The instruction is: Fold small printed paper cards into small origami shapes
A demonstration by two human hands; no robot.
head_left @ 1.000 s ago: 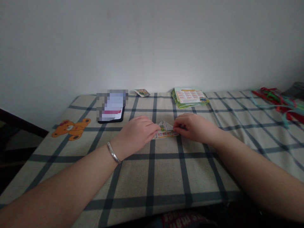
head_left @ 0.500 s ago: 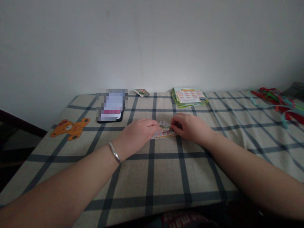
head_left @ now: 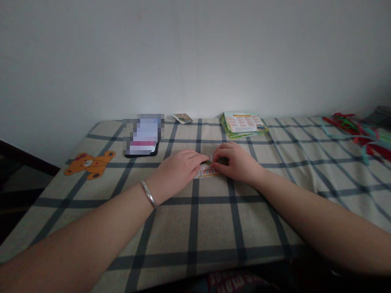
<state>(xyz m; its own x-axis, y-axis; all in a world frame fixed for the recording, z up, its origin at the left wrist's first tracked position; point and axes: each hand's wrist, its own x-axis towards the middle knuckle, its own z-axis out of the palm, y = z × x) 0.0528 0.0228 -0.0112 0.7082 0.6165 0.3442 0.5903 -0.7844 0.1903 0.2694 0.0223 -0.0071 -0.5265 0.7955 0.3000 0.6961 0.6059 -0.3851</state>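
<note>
A small printed paper [head_left: 206, 171], partly folded, lies on the checked cloth [head_left: 214, 219] in the middle of the table. My left hand [head_left: 179, 168], with a silver bangle at the wrist, presses on the paper's left side with its fingers together. My right hand [head_left: 234, 162] covers the paper's right side, fingertips pinched on its upper fold. The two hands almost touch above the paper, and most of it is hidden beneath them.
A stack of printed sheets [head_left: 243, 123] lies at the back by the wall, with one small folded piece [head_left: 182, 118] to its left. A phone [head_left: 142, 138] rests at the back left. Red and green ribbons [head_left: 360, 131] lie at the far right. A bear print [head_left: 89, 163] marks the cloth's left side.
My right hand has slid left over the paper, flattening the raised triangular flap, and now meets my left hand. My left hand has stayed nearly still.
</note>
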